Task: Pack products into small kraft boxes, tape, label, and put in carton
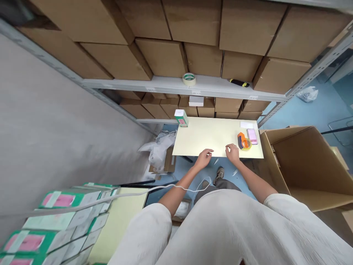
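My left hand (204,158) is at the front edge of the pale yellow table (204,136), fingers loosely bent and apart, with nothing visible in it. My right hand (233,152) is at the same edge further right, also loosely bent with a gap between thumb and fingers and nothing seen in it. Closest to the right hand lies an orange tape dispenser (242,141) with a yellowish roll. Beside it is a pink and white stack of labels or cards (252,136). A green and white box with a pink panel (181,118) stands at the table's back left corner.
Shelves of cardboard boxes (162,59) rise behind the table, with a tape roll (189,79) and a utility knife (239,83) on one ledge. A large open carton (311,165) stands right. Green boxes (55,213) pile up lower left; a white cable (165,187) crosses near my left arm.
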`<state>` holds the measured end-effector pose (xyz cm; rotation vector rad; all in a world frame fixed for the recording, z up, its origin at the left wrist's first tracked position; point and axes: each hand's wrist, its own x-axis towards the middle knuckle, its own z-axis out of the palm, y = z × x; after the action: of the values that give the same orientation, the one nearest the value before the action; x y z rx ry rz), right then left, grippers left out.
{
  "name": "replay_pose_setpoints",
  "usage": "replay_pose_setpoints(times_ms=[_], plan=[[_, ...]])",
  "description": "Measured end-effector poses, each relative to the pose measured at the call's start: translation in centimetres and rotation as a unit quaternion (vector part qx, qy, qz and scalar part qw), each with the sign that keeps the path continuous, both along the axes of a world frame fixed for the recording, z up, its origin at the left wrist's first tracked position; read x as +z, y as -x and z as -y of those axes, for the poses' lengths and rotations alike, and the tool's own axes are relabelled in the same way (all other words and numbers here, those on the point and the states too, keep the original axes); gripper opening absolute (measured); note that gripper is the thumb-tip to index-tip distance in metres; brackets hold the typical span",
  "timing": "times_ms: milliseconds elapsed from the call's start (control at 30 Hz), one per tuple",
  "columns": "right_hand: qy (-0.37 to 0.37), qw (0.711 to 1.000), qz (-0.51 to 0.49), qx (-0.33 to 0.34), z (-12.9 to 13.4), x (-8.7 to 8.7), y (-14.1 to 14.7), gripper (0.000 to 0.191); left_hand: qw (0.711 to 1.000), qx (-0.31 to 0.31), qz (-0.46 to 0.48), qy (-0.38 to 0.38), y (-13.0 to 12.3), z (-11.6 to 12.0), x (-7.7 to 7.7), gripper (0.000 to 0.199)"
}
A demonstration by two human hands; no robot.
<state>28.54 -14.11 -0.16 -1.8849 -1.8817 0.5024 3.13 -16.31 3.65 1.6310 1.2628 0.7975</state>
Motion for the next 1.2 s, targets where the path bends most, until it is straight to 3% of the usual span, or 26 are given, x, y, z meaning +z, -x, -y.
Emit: replay_pose_setpoints(times_ms=[200,333,467,600,867,1200], plan=[[-0.028,0.994,-0.042,0.094,0.4,1.6,5.0,0.025,0.997,0.077,0.0,-0.019,2.9,4.6,0.9,0.028],[-0.041,0.979,-0.075,0.185,-0.3,3.0,8.4,0.025,0.984,0.175,-0.017,-0.037,4.8,7.9,1.9,0.027],[-0.037,0.949,-0.095,0.299,0.1,4.0,11.4,0.025,0.955,0.29,-0.037,-0.046,5.6,12.4,2.6,0.027],[-0.019,0.905,-0.105,0.413,2.3,4.5,13.7,0.023,0.918,0.389,-0.051,-0.048,5.0,17.9,3.0,0.029],[-0.012,0.792,-0.113,0.6,10.6,6.4,19.8,0.021,0.839,0.533,-0.078,-0.075,3.9,31.0,4.4,0.031],[0.01,0.675,-0.153,0.721,25.5,8.2,28.5,0.02,0.747,0.654,-0.093,-0.067,5.2,47.0,5.0,0.035]])
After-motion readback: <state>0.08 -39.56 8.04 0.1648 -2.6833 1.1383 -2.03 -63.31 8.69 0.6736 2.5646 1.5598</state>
